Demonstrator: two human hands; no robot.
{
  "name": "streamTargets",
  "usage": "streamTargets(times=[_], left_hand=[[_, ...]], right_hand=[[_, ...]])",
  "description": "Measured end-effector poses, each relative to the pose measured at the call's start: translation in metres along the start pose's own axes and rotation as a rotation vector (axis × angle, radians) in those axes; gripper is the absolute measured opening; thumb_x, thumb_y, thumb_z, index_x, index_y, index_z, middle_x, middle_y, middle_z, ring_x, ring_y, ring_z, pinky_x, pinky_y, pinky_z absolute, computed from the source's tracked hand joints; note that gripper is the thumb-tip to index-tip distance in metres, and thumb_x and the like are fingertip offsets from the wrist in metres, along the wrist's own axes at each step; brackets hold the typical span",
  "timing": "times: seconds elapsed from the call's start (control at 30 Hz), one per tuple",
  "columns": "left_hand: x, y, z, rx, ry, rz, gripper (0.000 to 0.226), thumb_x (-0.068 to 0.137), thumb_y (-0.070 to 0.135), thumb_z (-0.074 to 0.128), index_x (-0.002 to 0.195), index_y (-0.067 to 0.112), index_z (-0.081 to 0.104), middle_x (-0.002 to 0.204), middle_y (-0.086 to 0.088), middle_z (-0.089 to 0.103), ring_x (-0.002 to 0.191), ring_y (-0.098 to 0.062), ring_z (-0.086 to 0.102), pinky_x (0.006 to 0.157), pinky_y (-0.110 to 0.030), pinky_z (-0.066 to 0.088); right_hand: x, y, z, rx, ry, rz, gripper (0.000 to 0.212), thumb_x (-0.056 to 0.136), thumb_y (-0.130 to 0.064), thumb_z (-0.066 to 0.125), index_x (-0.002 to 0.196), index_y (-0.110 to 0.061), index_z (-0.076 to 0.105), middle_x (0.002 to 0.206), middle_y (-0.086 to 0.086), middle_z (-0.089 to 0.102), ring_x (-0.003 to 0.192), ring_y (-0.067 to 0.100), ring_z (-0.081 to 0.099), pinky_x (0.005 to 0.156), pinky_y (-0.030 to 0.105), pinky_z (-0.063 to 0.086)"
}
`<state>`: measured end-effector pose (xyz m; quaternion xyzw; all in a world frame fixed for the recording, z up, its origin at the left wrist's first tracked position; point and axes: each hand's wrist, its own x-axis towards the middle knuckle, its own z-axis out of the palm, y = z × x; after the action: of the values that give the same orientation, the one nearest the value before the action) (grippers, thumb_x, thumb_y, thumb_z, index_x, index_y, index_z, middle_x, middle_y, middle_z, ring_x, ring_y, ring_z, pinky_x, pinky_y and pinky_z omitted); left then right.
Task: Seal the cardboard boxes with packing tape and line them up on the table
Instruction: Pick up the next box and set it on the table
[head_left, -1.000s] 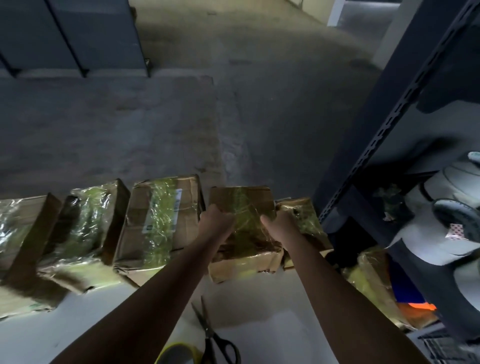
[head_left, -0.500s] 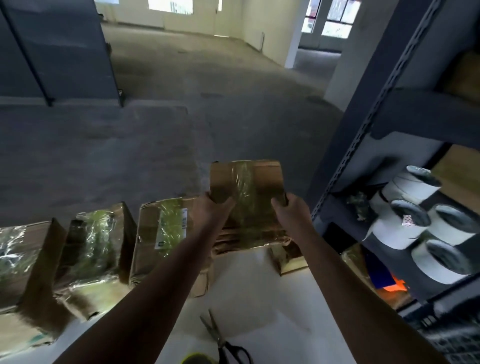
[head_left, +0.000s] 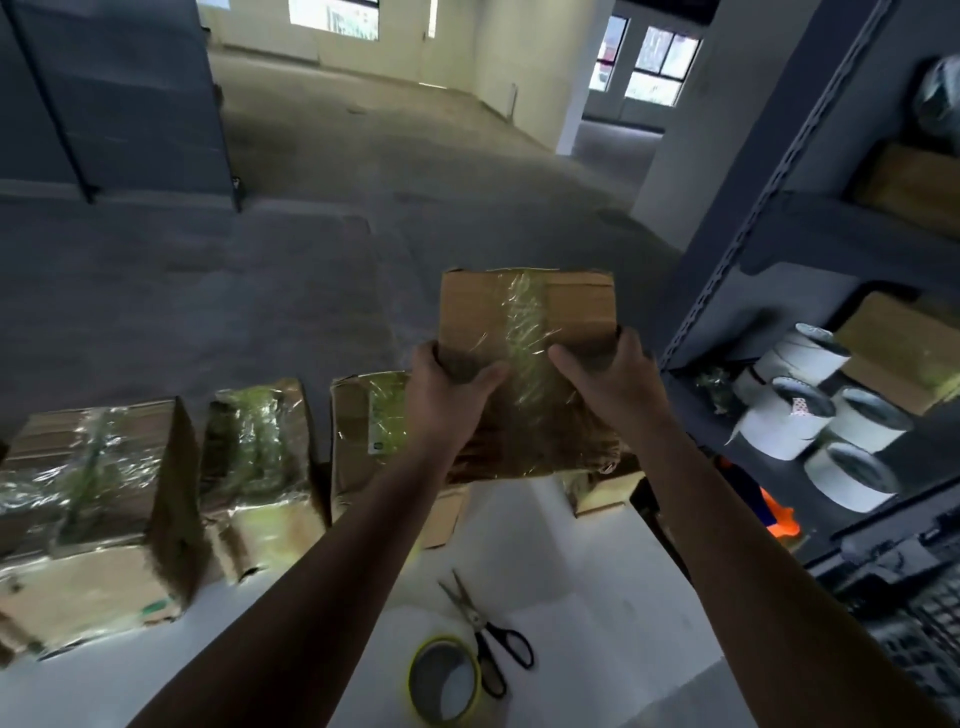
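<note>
I hold a taped cardboard box up above the white table. My left hand grips its left side and my right hand grips its right side, thumbs on the near face. Below and to the left, three taped boxes stand in a row along the table's far edge: one at far left, one beside it, one partly behind my left arm. A small box sits under the raised one, mostly hidden. A roll of packing tape lies near the front.
Black-handled scissors lie beside the tape roll. A dark metal shelf stands at the right, holding white rolls and brown packages. An orange item sits low on the shelf. Grey floor stretches beyond the table.
Both hands have lifted the box from its place in the row to above the table. The view has tilted upward, showing more of the room.
</note>
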<state>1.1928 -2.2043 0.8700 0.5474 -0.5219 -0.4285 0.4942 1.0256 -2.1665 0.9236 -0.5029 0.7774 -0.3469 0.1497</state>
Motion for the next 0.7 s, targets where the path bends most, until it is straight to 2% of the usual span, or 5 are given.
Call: streamTargets(times=[0.23,0.37,0.47,0.6,0.7], left_hand=[[-0.041,0.009,-0.034,-0.066,0.009,-0.052,0.073,0.07,0.038,0.084,0.127,0.013,0.044,0.112,0.005,0.06,0.099,-0.014,0.061,0.083,-0.033,0.053],[-0.069,-0.004,-0.059,-0.013,0.022,-0.045,0.073,0.06,0.045,0.087,0.117,0.015,0.054,0.104,0.003,0.069,0.086,-0.01,0.069,0.063,-0.022,0.054],[-0.097,-0.018,-0.082,0.099,0.096,-0.066,0.083,0.048,0.064,0.083,0.114,0.02,0.058,0.1,0.005,0.07,0.088,-0.015,0.07,0.073,-0.036,0.058],[-0.132,-0.039,-0.118,0.193,0.152,-0.138,0.096,0.037,0.076,0.079,0.113,0.021,0.058,0.101,0.003,0.071,0.09,-0.015,0.069,0.08,-0.04,0.058],[-0.154,-0.049,-0.145,0.185,0.079,-0.187,0.081,0.047,0.061,0.086,0.111,0.02,0.06,0.1,-0.001,0.071,0.088,-0.014,0.069,0.074,-0.029,0.056]], right_hand=[[-0.036,-0.012,-0.011,-0.011,-0.068,-0.095,0.074,0.083,-0.062,0.058,0.135,-0.013,0.038,0.126,0.011,0.04,0.104,0.025,0.046,0.081,0.034,0.037],[-0.059,-0.008,-0.008,-0.021,-0.189,-0.132,0.063,0.084,-0.062,0.054,0.122,-0.012,0.051,0.116,0.009,0.048,0.104,0.026,0.054,0.081,0.035,0.044],[-0.082,-0.004,0.001,0.007,-0.296,-0.194,0.043,0.086,-0.061,0.054,0.095,-0.019,0.057,0.096,0.0,0.056,0.088,0.017,0.057,0.068,0.028,0.039],[-0.111,-0.004,0.027,0.02,-0.479,-0.239,0.053,0.088,-0.058,0.053,0.102,-0.009,0.067,0.095,0.007,0.07,0.071,0.012,0.059,0.071,0.031,0.05],[-0.131,-0.003,0.052,0.006,-0.597,-0.224,0.057,0.088,-0.059,0.052,0.105,-0.007,0.068,0.098,0.011,0.072,0.08,0.02,0.067,0.081,0.035,0.053]])
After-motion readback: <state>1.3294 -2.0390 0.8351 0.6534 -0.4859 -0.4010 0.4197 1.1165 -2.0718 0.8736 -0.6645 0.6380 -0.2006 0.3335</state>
